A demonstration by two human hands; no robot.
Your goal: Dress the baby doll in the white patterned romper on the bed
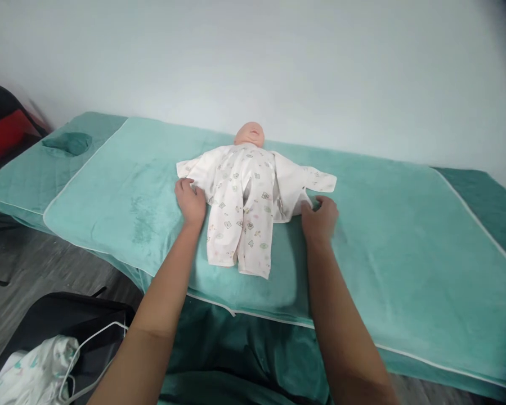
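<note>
A baby doll (pixel 253 134) lies on its back, its head toward the wall. Spread out with both sleeves to the sides is a white printed baby shirt (pixel 289 180). Printed baby trousers (pixel 240 225) lie over its middle, legs toward me. At the shirt's left edge, just below the sleeve, my left hand (pixel 191 201) has its fingers curled and closed on the cloth. My right hand (pixel 321 218) pinches the shirt's lower right edge, which is slightly lifted. The doll's body and limbs are hidden under the clothes.
Under the doll is a green covered bed (pixel 404 242) with white piping, set against a white wall (pixel 320 67). A face hole (pixel 67 144) is at its left end. On a black chair (pixel 79 306) at lower left lie printed cloth (pixel 37 371) and a white cord (pixel 81 344).
</note>
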